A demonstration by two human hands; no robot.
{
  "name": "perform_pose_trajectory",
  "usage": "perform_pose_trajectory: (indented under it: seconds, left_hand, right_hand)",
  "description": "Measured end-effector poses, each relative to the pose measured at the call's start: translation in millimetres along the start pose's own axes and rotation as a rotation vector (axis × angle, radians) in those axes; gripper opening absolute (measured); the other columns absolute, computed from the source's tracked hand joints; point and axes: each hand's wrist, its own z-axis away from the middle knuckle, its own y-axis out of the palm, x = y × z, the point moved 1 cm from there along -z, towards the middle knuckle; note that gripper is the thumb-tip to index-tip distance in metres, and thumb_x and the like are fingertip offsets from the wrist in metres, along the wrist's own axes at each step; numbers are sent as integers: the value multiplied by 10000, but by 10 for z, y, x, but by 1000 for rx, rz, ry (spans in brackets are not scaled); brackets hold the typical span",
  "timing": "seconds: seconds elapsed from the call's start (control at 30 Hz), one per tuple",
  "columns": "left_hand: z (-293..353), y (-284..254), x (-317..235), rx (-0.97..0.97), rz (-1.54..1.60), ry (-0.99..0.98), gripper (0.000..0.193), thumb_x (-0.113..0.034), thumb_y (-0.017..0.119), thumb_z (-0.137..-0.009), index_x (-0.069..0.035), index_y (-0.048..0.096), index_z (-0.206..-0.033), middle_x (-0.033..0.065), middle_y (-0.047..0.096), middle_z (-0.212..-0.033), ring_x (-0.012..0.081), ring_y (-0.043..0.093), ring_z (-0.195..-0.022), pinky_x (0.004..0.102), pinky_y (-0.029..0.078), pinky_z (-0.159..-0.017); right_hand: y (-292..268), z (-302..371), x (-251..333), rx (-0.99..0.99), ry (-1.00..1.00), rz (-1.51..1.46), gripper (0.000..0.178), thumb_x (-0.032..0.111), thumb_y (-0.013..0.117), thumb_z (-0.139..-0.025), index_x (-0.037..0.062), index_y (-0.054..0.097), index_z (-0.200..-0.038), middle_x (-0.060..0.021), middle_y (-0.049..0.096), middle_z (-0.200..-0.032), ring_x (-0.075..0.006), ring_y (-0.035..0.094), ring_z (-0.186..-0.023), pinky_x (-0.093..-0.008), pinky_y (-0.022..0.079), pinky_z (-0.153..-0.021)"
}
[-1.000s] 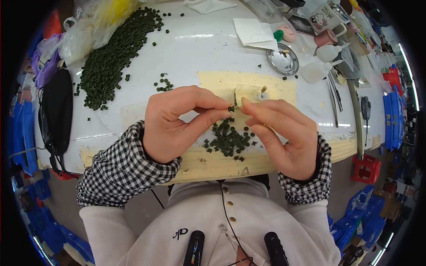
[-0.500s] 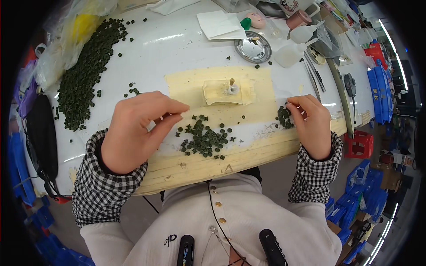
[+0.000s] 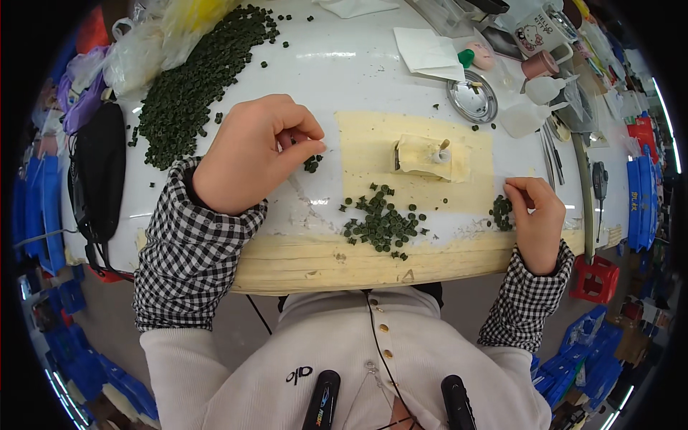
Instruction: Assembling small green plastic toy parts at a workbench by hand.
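My left hand (image 3: 254, 154) is raised over the left part of the table, its thumb and forefinger brought close together in a pinch. Whatever sits between those tips is too small to make out. A few dark green spool-shaped pieces (image 3: 312, 164) show just below its thumb. My right hand (image 3: 539, 218) bends its fingers in a pinch over a small cluster of the same pieces (image 3: 501, 213); what it grips is hidden. Between my hands, a larger loose pile of these pieces (image 3: 383, 223) lies near the table's front edge. Behind it stands a tape-covered block (image 3: 419, 161) with a short upright peg (image 3: 443, 146).
A big heap of green pieces (image 3: 197, 86) covers the back left, beside plastic bags (image 3: 136, 64) and a black pouch (image 3: 100, 172). At the back right are white paper (image 3: 428, 54), a round metal dish (image 3: 473, 100), squeeze bottles (image 3: 523, 118) and tweezers (image 3: 552, 154).
The view has shifted, so the table items appear farther right. My left hand has moved away from the middle pile toward the left. My right hand stays by the small cluster.
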Motion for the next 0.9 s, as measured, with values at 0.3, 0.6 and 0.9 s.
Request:
perform_pose_trajectory:
  seconds: [0.3,0.6,0.9]
  left_hand:
    - [-4,128,34,-1,-202,63,68,-32,707,-800,6,672,-845,72,582,-736,182,556,-687,290,454,-600]
    - [14,157,-191,-99,74,35,99,-29,683,-852,21,685,-937,117,704,-837,152,670,-749,247,530,-718]
    - [121,387,-238,42,812,-157,155,-26,654,-901,44,669,-1039,106,703,-918,116,654,-822,237,530,-753]
  right_hand:
    - [20,-25,-5,2,-54,66,82,-6,656,-846,-37,582,-859,-127,575,-768,-241,571,-635,-325,458,-594]
    - [2,-15,-58,-28,-60,21,88,-28,639,-848,-26,553,-864,-125,584,-736,-238,565,-604,-322,458,-576]
    - [-64,-91,-112,-89,-110,55,131,11,672,-839,-16,680,-967,-125,650,-833,-240,609,-649,-307,482,-595]
